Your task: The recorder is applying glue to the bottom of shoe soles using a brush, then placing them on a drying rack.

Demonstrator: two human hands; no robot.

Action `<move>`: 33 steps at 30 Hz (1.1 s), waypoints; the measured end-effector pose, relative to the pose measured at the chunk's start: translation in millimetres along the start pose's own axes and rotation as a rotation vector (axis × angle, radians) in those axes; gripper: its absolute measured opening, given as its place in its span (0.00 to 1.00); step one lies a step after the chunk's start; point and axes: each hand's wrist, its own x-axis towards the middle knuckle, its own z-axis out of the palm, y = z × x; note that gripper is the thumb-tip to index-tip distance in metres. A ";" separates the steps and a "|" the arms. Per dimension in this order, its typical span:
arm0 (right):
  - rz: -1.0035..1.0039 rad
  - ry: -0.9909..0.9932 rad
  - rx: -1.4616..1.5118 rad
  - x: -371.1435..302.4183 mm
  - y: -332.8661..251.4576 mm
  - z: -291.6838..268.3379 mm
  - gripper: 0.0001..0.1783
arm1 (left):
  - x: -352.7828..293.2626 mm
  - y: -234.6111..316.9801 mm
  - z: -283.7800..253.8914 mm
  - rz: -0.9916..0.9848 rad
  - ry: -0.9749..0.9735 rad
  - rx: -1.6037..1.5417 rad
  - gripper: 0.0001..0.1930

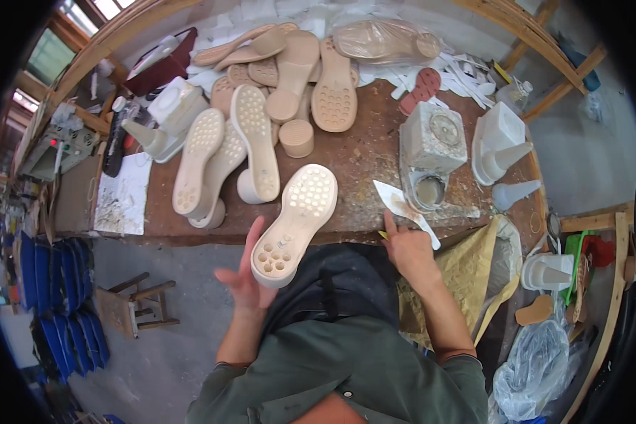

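Note:
A cream platform shoe sole (pixel 305 201) tilts up over the table's front edge, its studded and holed underside showing. My left hand (pixel 251 272) supports it at the heel, thumb and fingers spread and partly hidden behind it. At the table edge, my right hand (pixel 408 249) has its index finger stretched toward a white pointed strip (pixel 403 206). Its other fingers are curled, with a small yellow tip sticking out beside them; what this belongs to is hidden. More cream soles (pixel 253 134) lie to the far left of the held one, several piled up.
A blocky white container with a round opening (pixel 434 138) stands right of centre. White cone-shaped pieces (pixel 502 152) sit farther right, beside a pinkish sole (pixel 420 90). A yellow sack (pixel 452 283) hangs below the edge. A wooden stool (pixel 138 307) stands on the floor at left.

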 end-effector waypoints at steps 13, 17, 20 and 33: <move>0.304 0.437 0.203 -47.8 33.3 -66.8 0.20 | -27.0 52.6 1.2 0.175 0.013 1.109 0.39; 0.316 0.394 0.271 -50.7 19.4 -117.9 0.20 | -25.1 109.3 19.9 0.342 0.056 0.881 0.38; 0.252 0.407 0.256 -44.5 19.6 -132.9 0.21 | -10.4 196.2 36.5 0.721 0.032 0.505 0.38; 0.405 0.172 0.717 73.6 24.8 -195.6 0.20 | 214.9 594.6 134.6 1.564 0.267 0.719 0.25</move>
